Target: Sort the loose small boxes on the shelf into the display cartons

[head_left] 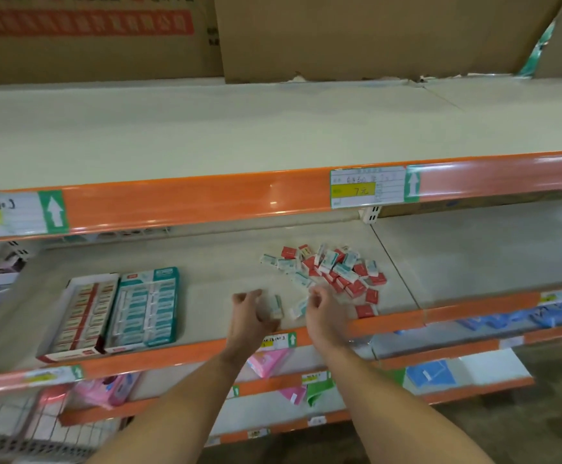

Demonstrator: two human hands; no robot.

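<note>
A pile of loose small boxes (333,269), red ones and white-teal ones, lies on the middle shelf (212,283) to the right. Two display cartons stand at the left: a red carton (80,316) filled with red boxes and a teal carton (145,306) filled with teal boxes. My left hand (251,313) grips a few white-teal boxes (274,306) near the shelf's front edge. My right hand (323,306) pinches a white-teal box (299,308) at the pile's near edge.
An orange price rail (179,356) runs along the shelf's front edge. The upper shelf (205,135) overhangs the back, with large brown cartons (356,35) behind it. Lower shelves hold pink (269,361) and blue packets (430,376).
</note>
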